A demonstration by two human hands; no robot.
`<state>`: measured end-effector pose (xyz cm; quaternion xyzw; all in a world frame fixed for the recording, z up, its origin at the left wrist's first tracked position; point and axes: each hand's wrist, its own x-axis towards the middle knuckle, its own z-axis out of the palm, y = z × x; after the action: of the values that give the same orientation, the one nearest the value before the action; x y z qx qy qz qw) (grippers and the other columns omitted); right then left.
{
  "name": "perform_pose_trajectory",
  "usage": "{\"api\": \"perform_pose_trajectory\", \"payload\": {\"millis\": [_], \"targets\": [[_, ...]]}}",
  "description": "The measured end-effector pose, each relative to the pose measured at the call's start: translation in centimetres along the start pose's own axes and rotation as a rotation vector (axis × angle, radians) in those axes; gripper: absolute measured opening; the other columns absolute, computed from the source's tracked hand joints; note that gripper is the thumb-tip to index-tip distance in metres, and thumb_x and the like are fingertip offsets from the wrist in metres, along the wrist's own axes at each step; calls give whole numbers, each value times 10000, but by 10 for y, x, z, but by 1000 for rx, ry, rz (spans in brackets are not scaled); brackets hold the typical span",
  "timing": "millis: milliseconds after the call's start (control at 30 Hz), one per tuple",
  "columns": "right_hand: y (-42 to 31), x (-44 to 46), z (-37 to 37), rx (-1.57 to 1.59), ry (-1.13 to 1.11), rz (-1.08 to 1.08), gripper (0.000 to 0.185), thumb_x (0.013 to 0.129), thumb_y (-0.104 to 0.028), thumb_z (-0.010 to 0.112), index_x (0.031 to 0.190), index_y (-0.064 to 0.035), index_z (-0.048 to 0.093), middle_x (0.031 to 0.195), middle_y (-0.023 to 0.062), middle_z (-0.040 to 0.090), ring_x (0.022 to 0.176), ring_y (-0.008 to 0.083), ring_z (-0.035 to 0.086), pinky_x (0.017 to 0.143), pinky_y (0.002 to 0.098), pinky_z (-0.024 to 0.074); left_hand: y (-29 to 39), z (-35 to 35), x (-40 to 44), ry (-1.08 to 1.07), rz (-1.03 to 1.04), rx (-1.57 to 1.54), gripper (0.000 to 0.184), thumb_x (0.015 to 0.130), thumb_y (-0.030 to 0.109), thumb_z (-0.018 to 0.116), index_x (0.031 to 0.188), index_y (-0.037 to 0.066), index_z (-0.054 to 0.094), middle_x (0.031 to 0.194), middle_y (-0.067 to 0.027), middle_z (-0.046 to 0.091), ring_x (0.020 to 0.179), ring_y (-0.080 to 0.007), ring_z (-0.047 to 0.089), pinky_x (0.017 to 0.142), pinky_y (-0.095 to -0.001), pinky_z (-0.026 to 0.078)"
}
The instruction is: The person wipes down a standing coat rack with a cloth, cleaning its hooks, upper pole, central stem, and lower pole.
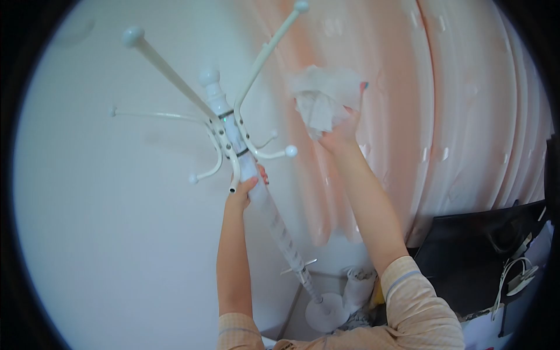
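Note:
A white coat rack (273, 216) with ball-tipped hooks stands tilted in view, its round base on the floor. My left hand (248, 185) is wrapped round its pole just below the hooks. Raised to the right of the hooks, my right hand (341, 131) grips a crumpled white wipe (321, 96), apart from the rack. The wipe covers most of that hand's fingers. One hook arm (169, 73) reaches to the upper left, and another (265, 55) rises to the upper right.
A pale pink curtain (385, 116) hangs behind my right hand. The white wall (128, 233) fills the left. At lower right are a black monitor (466, 251) and a white cable (504, 280). A white bundle (359, 286) lies by the rack's base (324, 315).

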<state>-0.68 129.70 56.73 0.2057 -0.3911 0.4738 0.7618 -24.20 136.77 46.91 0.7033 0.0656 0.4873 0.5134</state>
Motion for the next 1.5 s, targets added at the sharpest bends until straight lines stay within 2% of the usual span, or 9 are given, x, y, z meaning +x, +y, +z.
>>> {"api": "perform_pose_trajectory", "payload": {"millis": [167, 367, 433, 533, 600, 733, 800, 1000, 1500], "targets": [[-5, 48, 78, -54, -106, -42, 455, 829, -473, 364, 1014, -87, 516, 929, 54, 561, 847, 194, 537, 740, 326, 443, 0, 0, -3, 1, 12, 9, 592, 662, 261, 664, 1123, 42, 366, 893, -88, 516, 806, -203, 535, 725, -350, 450], [-11, 129, 86, -214, -304, 113, 338, 812, -401, 434, 864, -84, 538, 758, 65, 559, 678, 195, 526, 592, 345, 436, 33, 0, -26, 282, -123, 735, 543, 750, 196, 593, 1182, -20, 344, 1051, -136, 529, 984, -246, 498, 841, -325, 399], [-10, 124, 97, -367, -226, 38, 262, 814, -340, 457, 792, -85, 511, 687, 56, 529, 585, 178, 486, 510, 334, 401, 92, 27, -47, -168, -537, 1206, 435, 766, 211, 587, 1101, -25, 443, 1011, -129, 553, 963, -253, 521, 818, -302, 412], [-12, 100, 122, -421, -37, -2, 223, 821, -283, 470, 724, -83, 454, 620, 40, 476, 501, 151, 425, 442, 299, 349, 138, 25, -70, -562, -618, 911, 379, 761, 253, 593, 978, -47, 517, 945, -154, 577, 843, -251, 572, 770, -279, 441], [-9, 97, 125, -414, 48, 27, 232, 826, -270, 471, 699, -82, 423, 596, 35, 449, 479, 138, 399, 424, 276, 326, 161, 28, -77, -600, -110, 476, 247, 793, 208, 549, 877, -24, 546, 810, -118, 590, 776, -239, 577, 729, -302, 450], [-16, 119, 104, -129, -407, 178, 332, 874, -296, 378, 589, -127, 375, 429, -27, 224, 369, 102, 186, 358, 248, 177, 169, 70, -12, 405, 544, 513, 309, 850, 239, 445, 1005, -27, 472, 921, -121, 514, 904, -232, 519, 827, -320, 408], [-14, 123, 100, 55, -667, 298, 349, 880, -295, 369, 578, -120, 387, 415, -25, 214, 356, 97, 166, 358, 243, 178, 160, 67, 33, 503, 667, 622, 353, 866, 277, 392, 1050, -21, 440, 1015, -126, 482, 984, -218, 477, 875, -323, 363], [-7, 118, 102, 145, -746, 314, 377, 888, -329, 362, 609, -91, 448, 411, -30, 217, 359, 87, 187, 357, 233, 184, 138, 59, 62, 243, 483, 423, 508, 865, 531, 227, 646, 88, 343, 546, -11, 326, 640, -154, 434, 675, -270, 351], [13, 109, 95, -162, -508, 20, 410, 843, -396, 434, 547, -112, 413, 422, -11, 298, 372, 109, 252, 349, 258, 220, 135, 60, 62, 251, 506, 401, 508, 857, 542, 240, 652, 87, 340, 593, -19, 349, 720, -163, 432, 779, -320, 353]]}}
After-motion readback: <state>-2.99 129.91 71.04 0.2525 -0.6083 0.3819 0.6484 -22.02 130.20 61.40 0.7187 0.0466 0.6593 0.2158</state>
